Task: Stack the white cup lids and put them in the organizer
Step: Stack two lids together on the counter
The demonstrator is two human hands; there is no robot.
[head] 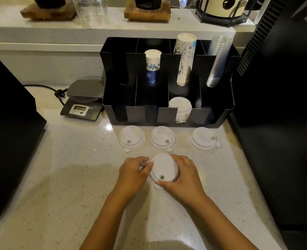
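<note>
A white cup lid (162, 166) sits between both hands near the middle of the counter. My left hand (133, 173) pinches its left rim, and my right hand (184, 175) curls around its right side with the thumb on the front edge. Whether more lids lie under it I cannot tell. Three more white lids lie in a row before the organizer: left lid (131, 137), middle lid (162, 137), right lid (204, 138). The black organizer (215, 112) stands behind them. A stack of white lids (180, 108) fills one front slot.
Paper cup stacks (152, 66) (184, 58) and clear plastic cups (217, 60) stand in the organizer's rear slots. A small scale (84, 103) with a cord sits left of it. Dark machines flank the counter on the left (8, 127) and right (279, 87). A raised shelf runs behind.
</note>
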